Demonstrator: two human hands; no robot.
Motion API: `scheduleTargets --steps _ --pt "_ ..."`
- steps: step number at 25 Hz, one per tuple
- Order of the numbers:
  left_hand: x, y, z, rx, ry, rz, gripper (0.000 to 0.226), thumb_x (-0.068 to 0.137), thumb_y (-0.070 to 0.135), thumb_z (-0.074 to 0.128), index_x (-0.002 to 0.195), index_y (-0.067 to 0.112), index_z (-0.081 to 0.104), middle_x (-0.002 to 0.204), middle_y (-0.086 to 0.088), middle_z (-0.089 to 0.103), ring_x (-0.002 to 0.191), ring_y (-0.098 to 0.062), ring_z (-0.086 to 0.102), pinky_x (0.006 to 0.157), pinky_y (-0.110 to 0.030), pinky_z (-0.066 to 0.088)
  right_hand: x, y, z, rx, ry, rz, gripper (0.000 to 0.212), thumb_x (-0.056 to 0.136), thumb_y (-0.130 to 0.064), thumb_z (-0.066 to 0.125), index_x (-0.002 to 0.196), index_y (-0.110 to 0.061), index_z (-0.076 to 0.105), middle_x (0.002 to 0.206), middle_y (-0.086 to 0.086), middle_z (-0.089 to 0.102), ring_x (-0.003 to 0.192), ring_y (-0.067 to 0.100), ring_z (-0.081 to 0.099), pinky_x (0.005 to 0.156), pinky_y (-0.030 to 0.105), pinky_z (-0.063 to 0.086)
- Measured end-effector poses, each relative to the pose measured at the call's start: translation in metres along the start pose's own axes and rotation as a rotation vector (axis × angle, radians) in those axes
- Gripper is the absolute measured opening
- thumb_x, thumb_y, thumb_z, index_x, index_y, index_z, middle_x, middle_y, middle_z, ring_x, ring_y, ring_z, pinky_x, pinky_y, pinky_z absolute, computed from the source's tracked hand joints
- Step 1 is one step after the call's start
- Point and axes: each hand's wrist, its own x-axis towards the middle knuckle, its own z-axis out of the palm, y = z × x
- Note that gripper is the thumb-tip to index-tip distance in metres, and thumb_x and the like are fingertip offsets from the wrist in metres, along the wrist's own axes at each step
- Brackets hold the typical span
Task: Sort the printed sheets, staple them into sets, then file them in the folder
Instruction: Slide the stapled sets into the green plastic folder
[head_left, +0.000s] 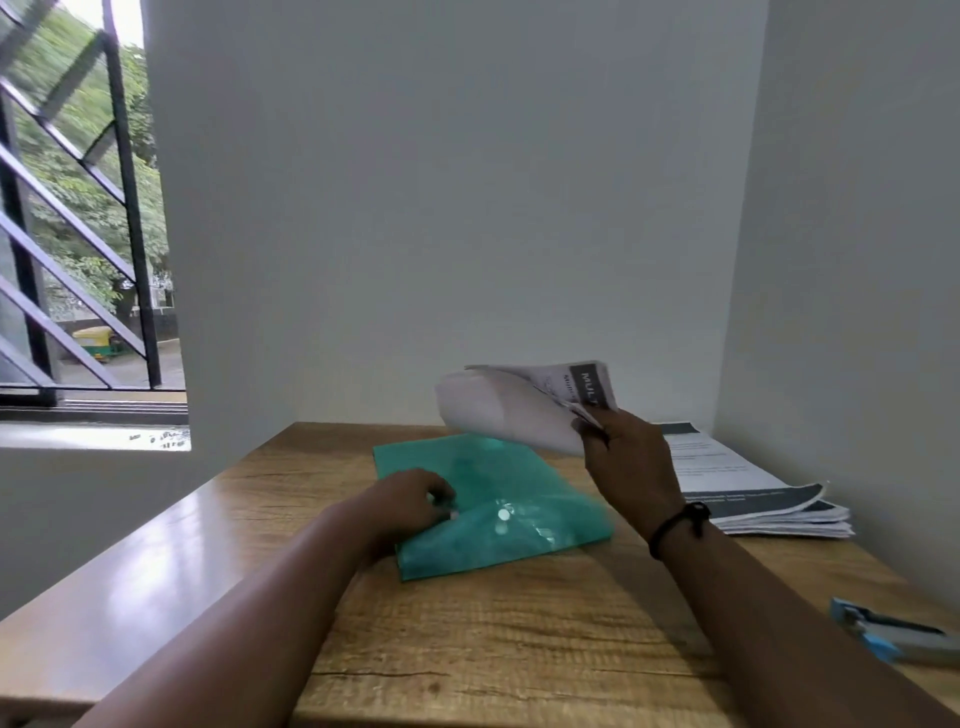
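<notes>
A green translucent plastic folder (524, 499) with a snap button lies flat in the middle of the wooden table (467, 639). My left hand (410, 501) rests on the folder's left side, and its curled fingers pinch the edge of the flap. Above the folder's far right corner, my right hand (631, 465) grips a set of printed sheets (519, 402) that curl and hang in the air. A stack of more printed sheets (753, 493) lies at the right of the table by the wall. A blue and grey stapler (893, 636) sits at the near right edge.
White walls close off the table at the back and on the right. A barred window (78, 234) stands open at the left, beyond the table's left edge.
</notes>
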Motion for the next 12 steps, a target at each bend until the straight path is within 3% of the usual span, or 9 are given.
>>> scheduleTargets --steps 2,5,8,10,12 --pt "-0.007 0.004 -0.002 -0.029 -0.157 -0.016 0.051 0.089 0.035 0.060 0.138 0.024 0.051 0.140 0.003 0.052 0.123 -0.016 0.051 0.102 -0.028 0.037 0.000 0.007 -0.008 0.162 -0.008 0.128 0.024 0.091 -0.017 0.059 0.112 -0.014 0.071 0.098 0.015 0.071 0.084 0.034 0.066 0.075 0.039 0.055" --pt "-0.016 0.018 0.002 -0.046 -0.285 -0.023 0.087 0.075 0.069 0.059 0.145 0.022 0.038 0.149 0.000 0.041 0.131 -0.020 0.042 0.108 -0.035 0.035 -0.010 0.005 -0.022 0.261 -0.067 0.172 0.021 0.089 -0.018 0.062 0.105 -0.010 0.073 0.092 0.012 0.070 0.082 0.032 0.066 0.072 0.052 0.056" --pt "-0.031 0.032 0.021 0.059 -0.227 -0.078 0.116 0.056 0.093 0.048 0.150 0.028 0.027 0.156 -0.001 0.029 0.142 -0.028 0.027 0.112 -0.048 0.029 -0.031 -0.008 -0.036 0.259 -0.161 0.134 0.016 0.088 -0.016 0.065 0.099 -0.012 0.075 0.087 0.005 0.070 0.082 0.027 0.067 0.074 0.052 0.055" --pt "-0.030 0.028 0.029 -0.041 -0.124 -0.110 0.125 0.039 0.102 0.044 0.144 0.036 0.034 0.146 0.003 0.043 0.130 -0.026 0.043 0.106 -0.049 0.036 -0.048 -0.014 -0.049 0.232 -0.236 0.078 0.015 0.087 -0.015 0.066 0.098 -0.015 0.076 0.085 0.001 0.070 0.080 0.022 0.067 0.072 0.051 0.055" --pt "-0.027 0.019 0.031 -0.033 -0.075 -0.135 0.122 0.035 0.106 0.032 0.138 0.043 0.040 0.140 0.004 0.051 0.122 -0.026 0.050 0.104 -0.053 0.035 -0.067 -0.016 -0.066 0.178 -0.349 -0.002 0.024 0.088 -0.013 0.065 0.098 -0.032 0.076 0.084 -0.012 0.069 0.077 0.011 0.066 0.072 0.044 0.057"
